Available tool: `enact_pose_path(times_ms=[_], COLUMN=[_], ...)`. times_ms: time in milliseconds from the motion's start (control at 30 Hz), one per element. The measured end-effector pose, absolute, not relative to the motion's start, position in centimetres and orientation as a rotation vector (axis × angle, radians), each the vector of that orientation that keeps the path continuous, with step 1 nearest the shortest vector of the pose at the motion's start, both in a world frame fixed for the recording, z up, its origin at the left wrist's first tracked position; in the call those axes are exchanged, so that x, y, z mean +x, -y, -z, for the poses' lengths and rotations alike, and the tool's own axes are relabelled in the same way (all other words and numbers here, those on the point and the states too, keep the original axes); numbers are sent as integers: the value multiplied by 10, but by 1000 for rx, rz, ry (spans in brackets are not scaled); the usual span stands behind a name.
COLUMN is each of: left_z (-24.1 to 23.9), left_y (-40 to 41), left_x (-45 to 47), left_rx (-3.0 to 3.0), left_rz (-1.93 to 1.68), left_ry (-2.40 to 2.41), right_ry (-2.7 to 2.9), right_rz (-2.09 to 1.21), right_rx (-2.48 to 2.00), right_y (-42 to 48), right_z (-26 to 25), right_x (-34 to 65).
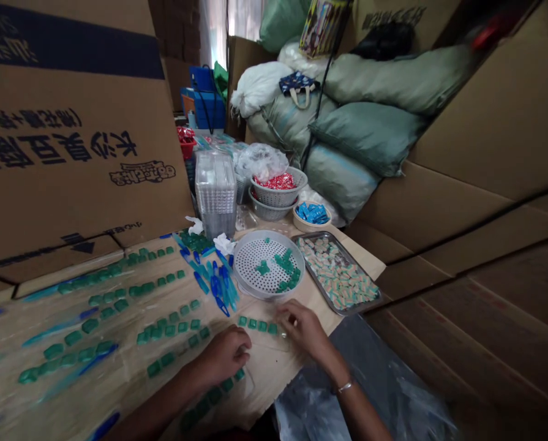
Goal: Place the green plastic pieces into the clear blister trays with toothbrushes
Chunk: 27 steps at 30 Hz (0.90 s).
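My left hand (230,352) is over the table with its fingers curled; whatever they may hold is hidden. Under and below it runs a row of small green square pieces (214,395), partly covered by my wrist. My right hand (300,326) is closed in a pinch at the right end of another short row of green pieces (257,324), lying in a clear plastic tray. Between its fingertips I cannot make out anything. Just beyond, a round perforated basket (246,269) holds loose green pieces (288,278).
More rows of green pieces (168,331) in clear trays cover the left. Blue plastic tools (218,285) lie beside the basket. A metal tray (347,311) of beige-green pieces stands right, with a bowl of blue packets (313,213) behind. Stacked clear containers (216,196) and a large carton (81,141) stand left.
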<state>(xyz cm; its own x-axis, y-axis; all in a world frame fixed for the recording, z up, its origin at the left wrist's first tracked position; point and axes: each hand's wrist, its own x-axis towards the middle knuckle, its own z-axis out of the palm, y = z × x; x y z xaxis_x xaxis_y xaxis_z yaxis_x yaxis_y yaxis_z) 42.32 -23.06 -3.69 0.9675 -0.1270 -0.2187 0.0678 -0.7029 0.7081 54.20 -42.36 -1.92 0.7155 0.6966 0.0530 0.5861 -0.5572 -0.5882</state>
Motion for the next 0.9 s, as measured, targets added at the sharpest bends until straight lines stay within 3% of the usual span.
enact_pose_path(times_ms=[167,333,500,700,900], left_z=[36,36,38,35,34], left_y=[233,234,233,231,232], left_x=[421,419,420,424,423], left_rx=[2333,2321,2330,2346,2351], left_rz=[301,302,286,292,289], left_ry=[33,1,32,43,52], right_ry=[982,1037,984,1025,919], right_rz=[-210,-297,-195,-167,-176], right_rx=[-2716,-2716,-2523,-2364,-2082], right_y=[397,375,414,444,449], right_z=[-3,-8,-2,39,62], right_x=[608,638,594,513,510])
